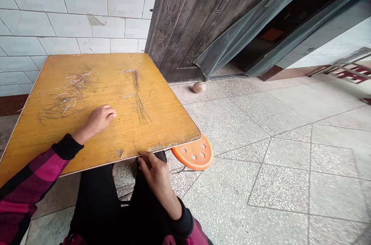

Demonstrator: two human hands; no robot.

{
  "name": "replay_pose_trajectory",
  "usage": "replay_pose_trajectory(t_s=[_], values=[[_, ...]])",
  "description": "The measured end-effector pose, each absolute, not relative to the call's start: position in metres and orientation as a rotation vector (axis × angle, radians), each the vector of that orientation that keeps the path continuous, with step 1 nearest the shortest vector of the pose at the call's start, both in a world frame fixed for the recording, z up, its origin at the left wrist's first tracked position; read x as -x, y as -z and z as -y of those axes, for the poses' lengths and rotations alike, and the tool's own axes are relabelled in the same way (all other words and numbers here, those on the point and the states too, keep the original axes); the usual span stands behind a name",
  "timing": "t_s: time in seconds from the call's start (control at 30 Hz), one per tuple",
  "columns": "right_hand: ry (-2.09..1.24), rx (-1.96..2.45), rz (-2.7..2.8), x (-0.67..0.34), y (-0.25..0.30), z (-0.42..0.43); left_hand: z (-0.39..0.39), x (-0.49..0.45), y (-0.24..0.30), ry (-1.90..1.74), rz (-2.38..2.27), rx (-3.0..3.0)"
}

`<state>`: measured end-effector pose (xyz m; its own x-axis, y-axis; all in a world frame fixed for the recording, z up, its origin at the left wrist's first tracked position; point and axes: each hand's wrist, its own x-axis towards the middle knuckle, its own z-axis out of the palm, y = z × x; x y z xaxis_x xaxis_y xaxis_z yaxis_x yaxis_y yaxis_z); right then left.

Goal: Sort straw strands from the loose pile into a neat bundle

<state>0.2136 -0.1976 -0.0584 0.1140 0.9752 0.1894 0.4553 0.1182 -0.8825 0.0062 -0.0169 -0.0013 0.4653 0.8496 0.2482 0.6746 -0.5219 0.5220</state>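
Note:
My left hand (100, 118) rests on the wooden table (52, 140) with its fingers pinched together on a thin pale strand (123, 113) that runs right towards a dark bundle of fibres (142, 109). At the table's near edge my right hand (153, 169) has its fingers closed on a fine strand (135, 142) that trails down over the edge. A loose tangle of pale and dark fibres (68, 96) lies left of my left hand. Another small bundle (133, 77) lies farther back.
An orange plastic stool (193, 154) stands under the table's right corner. A small ball (199, 87) lies on the tiled floor by the dark metal door (203, 13). White wall tiles (58, 13) back the table. A red-and-metal frame (348, 69) shows at far right.

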Motion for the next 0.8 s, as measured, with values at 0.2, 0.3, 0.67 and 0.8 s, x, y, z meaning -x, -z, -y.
replay_pose_trajectory(t_s=[0.2,0.3,0.67,0.8], values=[[-0.600,1.514,1.636,-0.212,0.044,0.188,0.018,-0.006,0.007,-0.695,-1.306,-2.391],[-0.552,1.580,1.731,-0.214,0.031,0.176,0.016,-0.004,0.010,-0.779,-1.322,-2.346],[-0.398,1.663,1.800,-0.218,0.018,0.125,0.006,0.011,0.006,-0.969,-1.434,-2.360],[-0.336,1.700,1.787,-0.221,0.019,0.111,0.004,0.017,0.003,-1.034,-1.466,-2.369]])
